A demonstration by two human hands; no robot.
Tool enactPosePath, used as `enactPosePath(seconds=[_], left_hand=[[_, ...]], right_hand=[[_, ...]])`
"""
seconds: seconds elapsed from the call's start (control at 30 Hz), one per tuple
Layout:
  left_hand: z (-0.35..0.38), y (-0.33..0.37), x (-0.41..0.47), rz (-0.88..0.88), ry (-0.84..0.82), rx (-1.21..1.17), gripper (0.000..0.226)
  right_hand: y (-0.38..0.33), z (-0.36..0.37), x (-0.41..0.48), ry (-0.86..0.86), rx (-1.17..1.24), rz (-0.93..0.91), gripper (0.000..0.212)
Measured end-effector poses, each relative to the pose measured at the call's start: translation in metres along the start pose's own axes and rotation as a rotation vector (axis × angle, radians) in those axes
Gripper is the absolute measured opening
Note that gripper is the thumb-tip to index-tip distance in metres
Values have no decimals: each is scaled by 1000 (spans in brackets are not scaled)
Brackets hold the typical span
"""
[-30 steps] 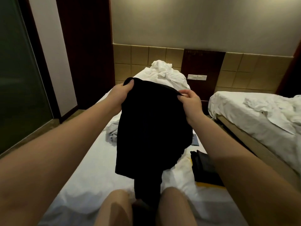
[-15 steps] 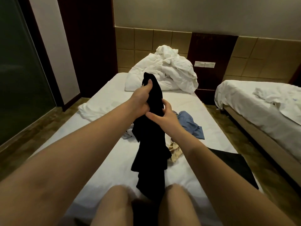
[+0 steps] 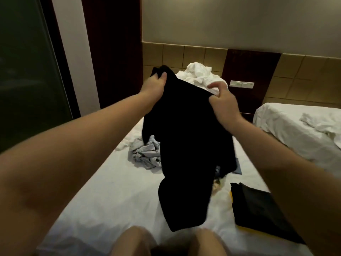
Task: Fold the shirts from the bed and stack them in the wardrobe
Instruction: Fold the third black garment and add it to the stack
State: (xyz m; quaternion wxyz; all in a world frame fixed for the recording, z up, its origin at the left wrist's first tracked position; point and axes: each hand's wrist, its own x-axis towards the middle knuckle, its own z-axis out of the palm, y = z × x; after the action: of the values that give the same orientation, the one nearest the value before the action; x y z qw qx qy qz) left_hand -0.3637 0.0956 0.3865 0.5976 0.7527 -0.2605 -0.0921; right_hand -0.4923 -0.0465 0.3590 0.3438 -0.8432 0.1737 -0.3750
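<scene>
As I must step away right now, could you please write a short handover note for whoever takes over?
Left hand grips the black shirt at an upper corner; right hand pinches its top edge. It hangs unfolded over the bed.
Done: a dark folded garment lies at the bed's right edge.
To do: fold the black shirt, the crumpled grey shirt and a blue garment; stack all in the wardrobe, which I cannot make out here.

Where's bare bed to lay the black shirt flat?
Best patch: bare sheet near-left, bordered by the grey garment, the bed's left edge and the knees. Right side is crowded: folded black garment, blue cloth. Head end: white duvet heap. Behind the held black shirt: hidden.
</scene>
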Motion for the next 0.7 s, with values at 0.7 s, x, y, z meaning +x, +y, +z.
enactPosePath(seconds=[0.7], left_hand=[[-29, -1, -10, -249, 84, -116, 41]], right_hand=[[48, -79, 24, 60, -676, 148, 32]])
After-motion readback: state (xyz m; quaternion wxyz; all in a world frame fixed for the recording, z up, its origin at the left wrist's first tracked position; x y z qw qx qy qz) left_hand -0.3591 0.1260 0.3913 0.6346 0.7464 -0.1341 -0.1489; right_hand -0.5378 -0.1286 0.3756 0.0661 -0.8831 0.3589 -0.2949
